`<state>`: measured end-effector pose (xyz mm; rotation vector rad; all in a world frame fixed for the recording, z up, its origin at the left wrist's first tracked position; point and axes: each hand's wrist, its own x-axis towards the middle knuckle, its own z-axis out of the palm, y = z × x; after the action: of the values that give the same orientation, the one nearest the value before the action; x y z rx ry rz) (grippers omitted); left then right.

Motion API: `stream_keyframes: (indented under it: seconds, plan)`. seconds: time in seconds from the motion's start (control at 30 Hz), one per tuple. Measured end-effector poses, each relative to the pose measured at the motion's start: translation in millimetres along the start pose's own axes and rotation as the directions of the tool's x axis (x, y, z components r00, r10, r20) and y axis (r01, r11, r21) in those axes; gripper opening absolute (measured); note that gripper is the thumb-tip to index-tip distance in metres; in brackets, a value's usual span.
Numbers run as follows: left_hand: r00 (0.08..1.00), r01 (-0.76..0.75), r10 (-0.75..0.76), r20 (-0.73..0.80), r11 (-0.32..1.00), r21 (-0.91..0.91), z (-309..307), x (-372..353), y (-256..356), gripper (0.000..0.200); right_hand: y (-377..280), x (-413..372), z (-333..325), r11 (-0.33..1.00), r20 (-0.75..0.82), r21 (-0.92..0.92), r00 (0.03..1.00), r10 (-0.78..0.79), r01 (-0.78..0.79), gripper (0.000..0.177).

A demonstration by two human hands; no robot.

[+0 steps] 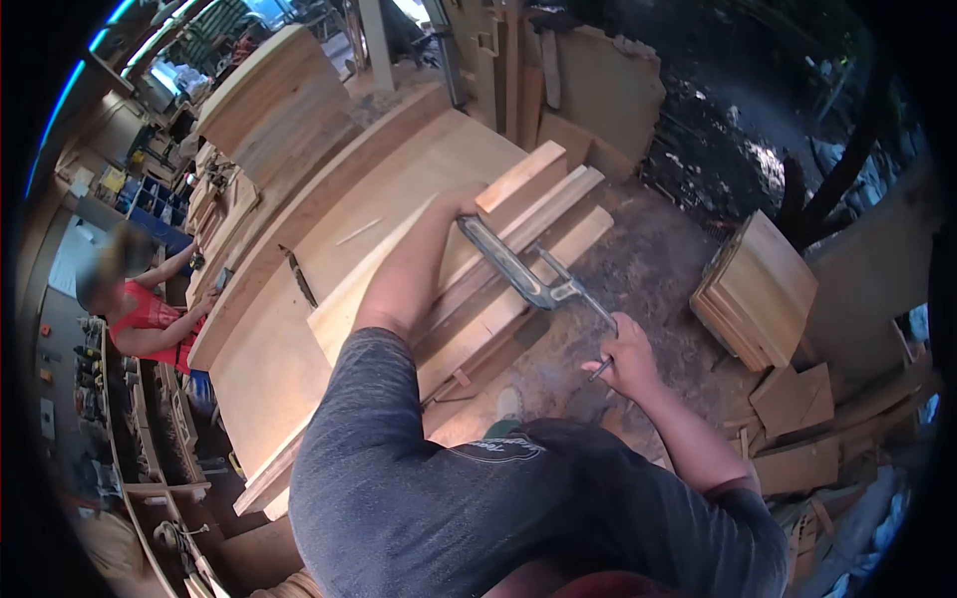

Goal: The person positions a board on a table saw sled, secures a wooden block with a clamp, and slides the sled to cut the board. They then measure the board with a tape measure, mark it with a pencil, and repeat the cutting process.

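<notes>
Right hand [630,359] curled around clamp screw [596,307], left hand [467,200] at frame [503,264]

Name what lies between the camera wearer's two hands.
The clamp lies between left hand and right hand, its frame across the boards; the head view shows it.

Right hand [630,359]: on clamp handle [599,370] | left hand [466,200]: at clamp frame [506,265] | boards [583,233]: beneath
</notes>
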<state>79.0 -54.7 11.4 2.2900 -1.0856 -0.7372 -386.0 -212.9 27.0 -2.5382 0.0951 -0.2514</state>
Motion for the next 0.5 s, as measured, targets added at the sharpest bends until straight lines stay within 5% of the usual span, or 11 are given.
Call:
stream_keyframes:
  seconds: [0.17, 0.5]
  plan:
    - [0.994, 0.106, -0.106, -0.023, 0.994, -0.001, -9.8, -32.3, 47.9, 0.052, 2.0, 1.6, -3.9, 0.992, -0.011, 0.124, 1.000, -0.017, 0.019, 0.044]
    - [0.994, 0.101, -0.102, 0.039, 0.994, 0.030, -9.8, -25.6, 36.9, 0.050, 14.2, 4.5, -9.4, 0.883, 0.139, 0.448, 0.986, 0.086, -0.141, 0.047]
